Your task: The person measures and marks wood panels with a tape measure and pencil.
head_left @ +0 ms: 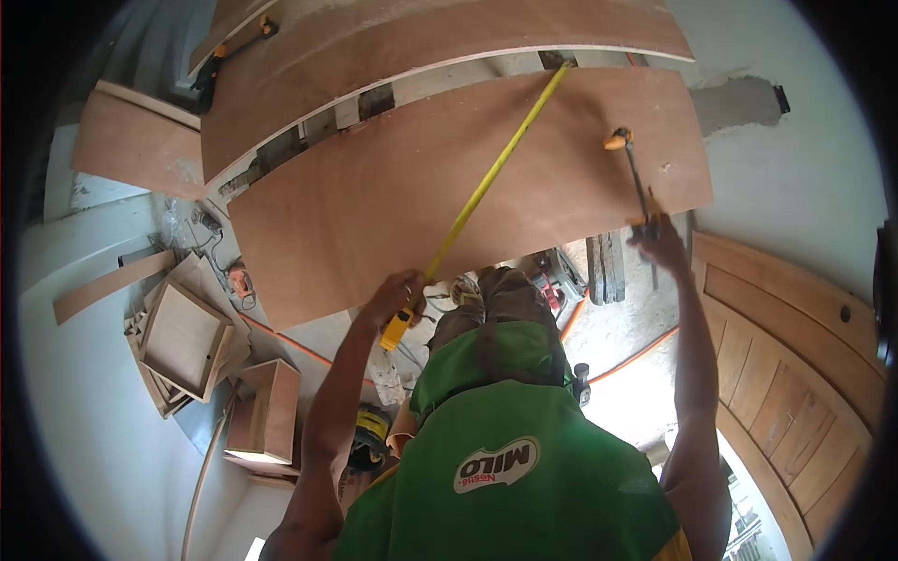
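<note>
My left hand (398, 295) is closed around a yellow tape measure (396, 331) at the near edge of a plywood sheet (374, 196). Its yellow blade (496, 173) is pulled out across the sheet to the far edge, where it meets the gap beside a second plywood sheet (449, 33). Over the right end of the near sheet, my right hand (662, 245) grips a bar clamp (636, 173) with orange and black ends. The clamp's bar points away from me, and its lower end is partly hidden by my fingers.
Another bar clamp (234, 42) is at the far left. Wooden drawer boxes (187, 341) and a power tool (240, 280) lie on the left. An orange cord (290, 346) crosses the floor. A wooden door (786, 393) stands at right; timber blocks (606, 268) sit beneath the sheet.
</note>
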Motion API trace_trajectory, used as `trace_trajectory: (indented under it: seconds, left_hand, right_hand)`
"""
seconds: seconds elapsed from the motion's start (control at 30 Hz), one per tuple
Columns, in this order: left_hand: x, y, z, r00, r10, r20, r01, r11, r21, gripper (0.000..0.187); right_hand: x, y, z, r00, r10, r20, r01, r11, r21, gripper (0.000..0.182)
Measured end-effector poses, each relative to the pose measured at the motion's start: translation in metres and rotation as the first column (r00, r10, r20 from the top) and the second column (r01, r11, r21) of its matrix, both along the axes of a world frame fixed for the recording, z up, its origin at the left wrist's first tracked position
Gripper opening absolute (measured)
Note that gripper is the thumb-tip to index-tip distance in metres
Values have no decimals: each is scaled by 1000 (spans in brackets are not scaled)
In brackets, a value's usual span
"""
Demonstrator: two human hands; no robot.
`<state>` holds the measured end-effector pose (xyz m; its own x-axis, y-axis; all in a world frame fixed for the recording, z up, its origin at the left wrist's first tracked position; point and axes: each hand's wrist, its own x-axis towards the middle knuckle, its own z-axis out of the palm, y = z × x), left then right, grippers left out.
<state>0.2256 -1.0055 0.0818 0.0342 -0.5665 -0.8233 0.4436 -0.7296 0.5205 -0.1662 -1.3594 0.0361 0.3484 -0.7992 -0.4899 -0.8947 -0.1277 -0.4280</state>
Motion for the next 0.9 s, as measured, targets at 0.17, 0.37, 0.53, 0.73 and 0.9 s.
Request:
trace_trajectory:
  seconds: [0.17,0.37,0.53,0.73,0.9]
  left_hand:
    - [-36,45,-5,987,2,-162,-17,996,-91,41]
    - [-59,80,-3,989,149,9,-144,970,-197,49]
    - [-83,124,1,880,461,113,-443,884,-149,66]
    - [-116,196,-12,665,743,73,-747,660,81,77]
    - [-157,192,50,713,493,499,-607,789,88,65]
  right_hand:
    - [-21,91,6,994,-27,102,24,999,33,71]
    - [-31,162,11,982,-75,176,75,997,6,59]
    - [-27,185,31,986,-27,163,36,998,-54,58]
    - [-22,175,38,999,-10,54,11,1000,-18,82]
    - [12,150,63,997,42,67,-40,999,-30,84]
